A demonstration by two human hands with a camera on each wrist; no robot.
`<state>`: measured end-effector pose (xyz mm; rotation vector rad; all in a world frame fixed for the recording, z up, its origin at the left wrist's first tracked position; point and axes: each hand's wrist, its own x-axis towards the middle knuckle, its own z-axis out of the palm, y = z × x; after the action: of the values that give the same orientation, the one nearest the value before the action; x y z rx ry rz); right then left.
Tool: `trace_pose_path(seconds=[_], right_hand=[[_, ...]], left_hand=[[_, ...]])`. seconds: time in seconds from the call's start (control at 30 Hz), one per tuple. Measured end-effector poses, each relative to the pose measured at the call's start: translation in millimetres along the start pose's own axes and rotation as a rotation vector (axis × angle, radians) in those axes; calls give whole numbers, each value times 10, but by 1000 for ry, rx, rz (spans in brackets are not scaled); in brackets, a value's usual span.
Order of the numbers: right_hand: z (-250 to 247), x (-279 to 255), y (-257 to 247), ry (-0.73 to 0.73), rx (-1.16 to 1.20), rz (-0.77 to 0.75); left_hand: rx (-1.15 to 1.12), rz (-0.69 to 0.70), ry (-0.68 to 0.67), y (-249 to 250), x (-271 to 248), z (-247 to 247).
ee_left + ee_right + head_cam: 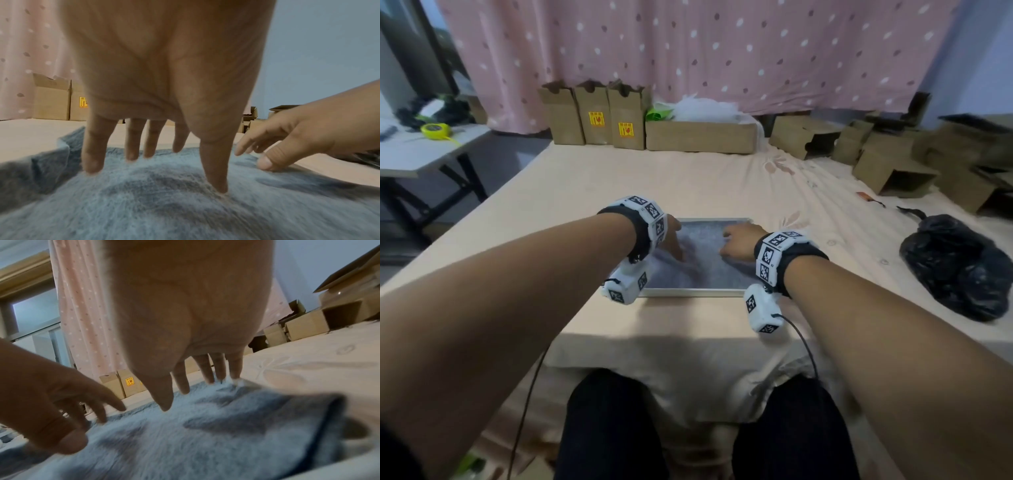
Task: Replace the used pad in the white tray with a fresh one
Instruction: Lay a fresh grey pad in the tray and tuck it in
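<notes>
A white tray (690, 292) lies on the bed in front of me, filled by a grey fibrous pad (700, 265). My left hand (673, 240) is spread over the pad's left part, straight fingers (93, 155) touching the pad (164, 203). My right hand (739, 241) rests on the pad's right part with fingers (207, 369) extended down onto the pad (216, 434). The pad's edges curl up at the left and right sides in the wrist views. Neither hand grips anything.
A black plastic bag (959, 267) lies on the bed to the right. Cardboard boxes (599, 116) line the far edge under a pink dotted curtain, with more boxes (893, 154) at the back right. A side table (424, 147) with a yellow tape measure stands left.
</notes>
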<state>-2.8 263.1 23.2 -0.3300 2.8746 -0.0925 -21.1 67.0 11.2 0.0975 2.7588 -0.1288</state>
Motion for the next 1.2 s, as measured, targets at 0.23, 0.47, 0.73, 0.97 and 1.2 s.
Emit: trace_pose_path(seconds=[0.23,0.47,0.73,0.97,1.2], right_hand=[[5,-392,53,-38,-93,3],[100,-596,66,-12,-97,-58],[29,-693,128,-4,-156,-43],[41,-779,126,-40,-267,-88],[76,-763,174,-55,-290,-113]], left_hand=[[-84,-88,-273,79,-643,31],[-10,-63,-124,56,-864,159],[125,-97,-178,-83,-1121,72],[237,56,-96,-223,-1210,131],[177,155,-19,-292,-1116,230]])
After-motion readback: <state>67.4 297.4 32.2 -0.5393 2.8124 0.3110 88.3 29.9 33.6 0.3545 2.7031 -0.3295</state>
